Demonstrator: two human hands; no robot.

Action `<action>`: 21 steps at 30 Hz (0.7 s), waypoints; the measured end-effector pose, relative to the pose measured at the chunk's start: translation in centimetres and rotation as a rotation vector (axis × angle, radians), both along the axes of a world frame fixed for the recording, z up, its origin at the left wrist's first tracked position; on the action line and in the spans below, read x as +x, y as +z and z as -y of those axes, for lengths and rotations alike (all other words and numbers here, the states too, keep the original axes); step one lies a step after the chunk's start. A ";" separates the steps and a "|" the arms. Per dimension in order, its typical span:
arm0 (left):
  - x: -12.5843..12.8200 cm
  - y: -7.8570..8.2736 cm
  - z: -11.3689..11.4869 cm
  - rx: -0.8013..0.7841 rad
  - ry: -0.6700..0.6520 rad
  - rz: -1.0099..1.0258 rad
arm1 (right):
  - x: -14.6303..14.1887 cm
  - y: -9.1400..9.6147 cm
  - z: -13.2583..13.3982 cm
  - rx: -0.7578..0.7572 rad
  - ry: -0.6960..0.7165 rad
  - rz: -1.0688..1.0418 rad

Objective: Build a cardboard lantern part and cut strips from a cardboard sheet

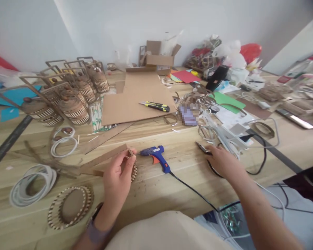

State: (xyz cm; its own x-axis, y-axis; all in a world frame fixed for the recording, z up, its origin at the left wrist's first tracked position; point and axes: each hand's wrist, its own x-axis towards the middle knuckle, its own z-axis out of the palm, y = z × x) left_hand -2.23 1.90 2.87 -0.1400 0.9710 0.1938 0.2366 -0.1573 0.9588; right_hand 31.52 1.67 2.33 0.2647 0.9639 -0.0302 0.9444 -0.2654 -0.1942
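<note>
My left hand is closed in a pinch on a small brown cardboard piece, held just above a small ribbed cardboard disc on the wooden table. A blue glue gun with an orange trigger lies right of that piece, its nozzle pointing at it and its black cord trailing toward me. My right hand rests further right, fingers curled on a dark pair of pliers lying on the table.
Woven cardboard baskets stand at the back left. A cardboard sheet carries a yellow utility knife. White rings and an oval woven lid lie near left. Cables, scraps and bags crowd the right.
</note>
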 end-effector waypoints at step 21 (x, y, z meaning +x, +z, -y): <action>-0.2 0.0 -0.5 0.112 0.086 0.024 | -4.6 4.2 5.9 -0.186 0.315 -1.158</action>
State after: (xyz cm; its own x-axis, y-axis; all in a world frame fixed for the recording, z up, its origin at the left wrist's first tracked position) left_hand -2.44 2.40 2.92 -0.2279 0.9275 0.2963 0.2306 -0.2442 0.9419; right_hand 26.94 -4.24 6.54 -0.2556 0.9368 -0.2387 0.2650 -0.1696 -0.9492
